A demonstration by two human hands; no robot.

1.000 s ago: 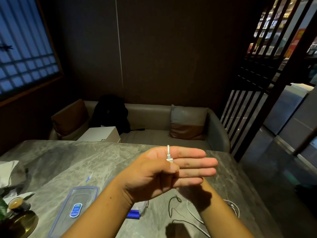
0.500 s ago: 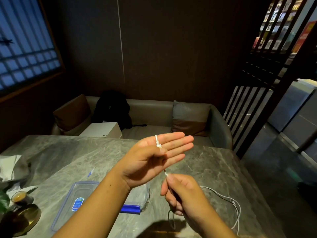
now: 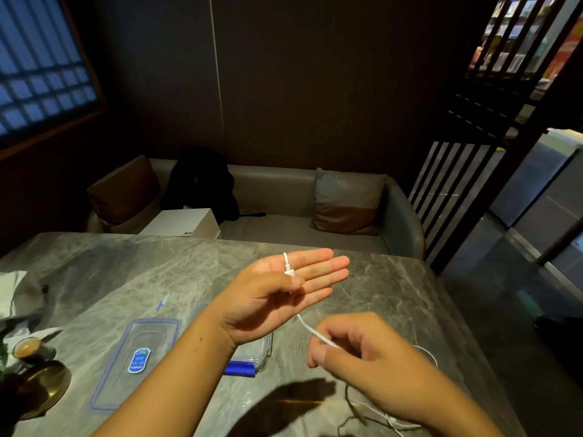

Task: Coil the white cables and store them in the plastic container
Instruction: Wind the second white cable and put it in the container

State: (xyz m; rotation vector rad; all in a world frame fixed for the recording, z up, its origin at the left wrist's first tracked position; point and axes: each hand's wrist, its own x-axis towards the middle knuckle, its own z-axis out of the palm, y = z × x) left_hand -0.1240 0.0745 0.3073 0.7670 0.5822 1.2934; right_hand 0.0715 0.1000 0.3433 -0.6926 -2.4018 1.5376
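Note:
My left hand point(image 3: 284, 294) is raised over the table, fingers straight, with its thumb pinning the plug end of a white cable point(image 3: 307, 328) against the palm. The cable runs down and right to my right hand point(image 3: 362, 351), which pinches it between thumb and curled fingers. The cable's loose length lies on the marble table point(image 3: 94, 279) under my right forearm. The clear plastic container point(image 3: 263, 348) with a blue clip sits behind my left wrist, mostly hidden. Its blue-rimmed lid point(image 3: 138, 357) lies flat to the left.
A small cup point(image 3: 26, 346) and a brass dish point(image 3: 41, 386) stand at the table's left edge, with white paper point(image 3: 11, 291) behind them. Beyond the table is a sofa with cushions, a white box point(image 3: 186, 223) and a black bag point(image 3: 202, 181).
My right hand came up from under the left, took the cable and drew it rightward and down. The left hand kept the plug pinned and sank a little lower.

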